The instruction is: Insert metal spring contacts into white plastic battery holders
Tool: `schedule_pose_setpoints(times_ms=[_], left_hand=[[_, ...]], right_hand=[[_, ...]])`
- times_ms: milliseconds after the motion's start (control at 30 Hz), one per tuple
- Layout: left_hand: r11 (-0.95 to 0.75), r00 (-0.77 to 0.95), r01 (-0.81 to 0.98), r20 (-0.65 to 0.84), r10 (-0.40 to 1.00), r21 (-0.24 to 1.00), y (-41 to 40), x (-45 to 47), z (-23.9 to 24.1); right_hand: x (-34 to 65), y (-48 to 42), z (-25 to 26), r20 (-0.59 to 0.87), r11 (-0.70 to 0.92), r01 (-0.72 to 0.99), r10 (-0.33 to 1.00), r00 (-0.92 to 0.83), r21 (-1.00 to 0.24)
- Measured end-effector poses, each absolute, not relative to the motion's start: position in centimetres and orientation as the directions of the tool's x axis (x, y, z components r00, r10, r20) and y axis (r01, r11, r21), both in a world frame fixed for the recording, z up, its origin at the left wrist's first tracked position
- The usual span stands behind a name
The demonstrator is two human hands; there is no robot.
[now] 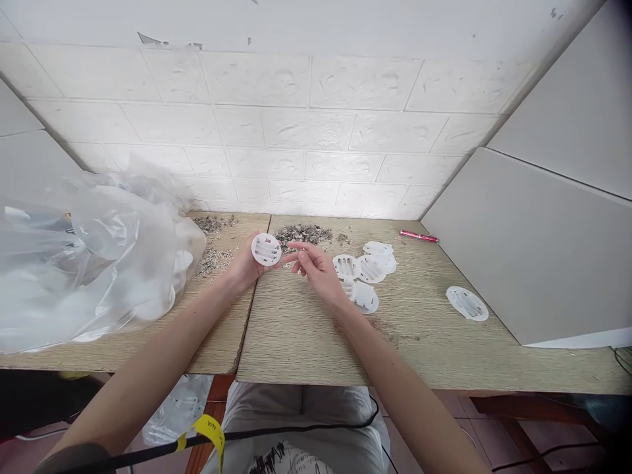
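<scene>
My left hand [245, 263] grips a round white plastic battery holder [266, 250] by its edge, its slotted face turned toward me with small metal contacts in it. Close by on the right, my right hand [316, 264] has its thumb and fingers pinched together. Whatever lies between those fingertips is too small to make out. Behind the hands is a heap of small metal contact pieces [303, 233]. Beside my right wrist lie several more white battery holders [371, 268], some overlapping, and one is partly hidden by the wrist.
A large clear plastic bag [99, 263] of white parts fills the left side. Two more metal piles [212, 260] lie beside it. Toward the right are a red pen [419, 236] and a single white holder [467, 303]. A tiled wall [306, 131] and side panel [523, 250] bound the table [316, 342].
</scene>
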State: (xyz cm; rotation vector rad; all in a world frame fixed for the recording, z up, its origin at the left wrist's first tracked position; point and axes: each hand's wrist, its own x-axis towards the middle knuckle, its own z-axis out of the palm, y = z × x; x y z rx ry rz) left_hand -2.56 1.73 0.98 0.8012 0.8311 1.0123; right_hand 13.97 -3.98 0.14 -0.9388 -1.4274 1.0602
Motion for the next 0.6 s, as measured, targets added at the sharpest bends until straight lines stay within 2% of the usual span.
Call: schedule_pose_setpoints(times_ms=[200, 400, 500, 600], left_hand=[[0.325, 0.299, -0.396, -0.215, 0.93, 0.859, 1.8, -2.6, 1.0], [0.311, 0.272, -0.401, -0.213, 0.939, 0.862, 1.8, -2.5, 1.1], [0.312, 0.294, -0.399, -0.202, 0.934, 0.862, 1.7, -2.5, 1.0], [0.303, 0.3, -0.383, -0.192, 0.934, 0.873, 1.7, -2.6, 0.9]], right_hand=[[14.5, -3.8, 0.2, 0.269, 0.276, 0.07, 0.958, -0.097, -0.959], [16.7, -3.4, 0.6, 0.349, 0.326, 0.185, 0.931, 0.11, -0.927], [17.6, -3.2, 0.7, 0.36, 0.295, 0.34, 0.921, 0.147, -0.893], [18.6, -2.8, 0.4, 0.358, 0.209, 0.552, 0.917, 0.177, -0.807]])
